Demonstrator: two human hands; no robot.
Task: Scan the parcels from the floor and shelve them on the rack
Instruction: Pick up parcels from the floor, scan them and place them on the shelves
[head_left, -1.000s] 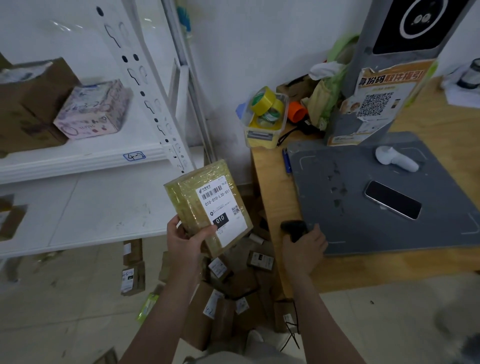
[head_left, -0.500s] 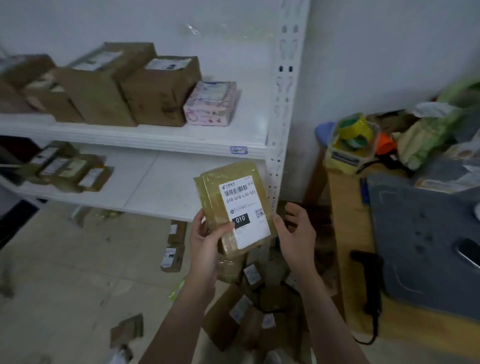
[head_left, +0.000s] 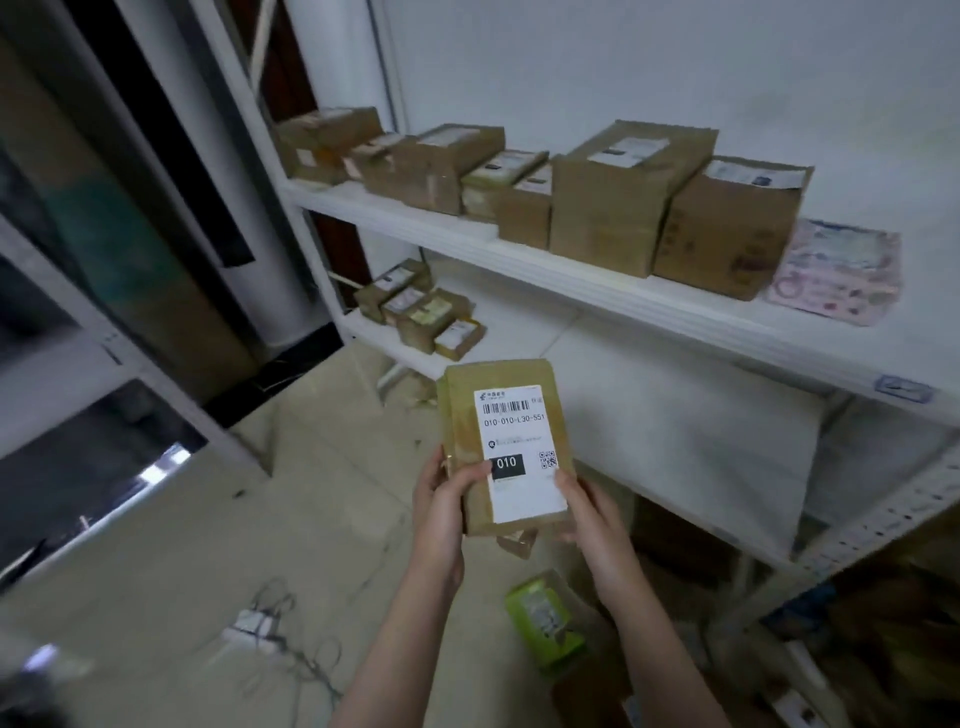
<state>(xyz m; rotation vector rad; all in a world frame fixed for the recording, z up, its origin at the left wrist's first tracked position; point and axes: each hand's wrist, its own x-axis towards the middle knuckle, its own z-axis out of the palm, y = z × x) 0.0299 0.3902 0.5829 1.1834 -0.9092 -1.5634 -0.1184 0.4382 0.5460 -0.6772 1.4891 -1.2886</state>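
Parcel (head_left: 501, 415): flat rectangular packet of brown paper under glossy yellowish tape, edges slightly creased; held upright in front of the rack, above the floor, lower half between both hands.
Parcel label (head_left: 519, 441): white paper rectangle covering most of the front face; barcode at top, printed "010-010-L30-551", black block reading "010", small QR code to its right.
Left hand (head_left: 441, 504): grips the parcel's lower left edge, thumb pressed on the front beside the black block, fingers curled round the back.
Right hand (head_left: 587, 514): grips the lower right corner, thumb on the label's right edge, fingers wrapped underneath and mostly hidden.
Rack (head_left: 623, 304): white painted metal, flat smooth shelves, perforated upright at the right.
Cartons (head_left: 608, 208): row of brown corrugated cardboard boxes on the upper shelf, mixed heights, white labels on top, packed side by side.
Pink packet (head_left: 836, 270): soft and flat, printed in pink and pale blue, at the right end of the row, just beside the last carton.
Small packets (head_left: 421, 312): cluster of brown taped bundles at the left end of the lower shelf, labels up.
Green parcel (head_left: 545, 618): glossy green wrap with a white label, lying tilted on the floor below the right forearm.
Floor (head_left: 182, 545): pale scuffed tiles, with thin dark cables (head_left: 306, 654) and a white power strip (head_left: 254, 623) at lower left.
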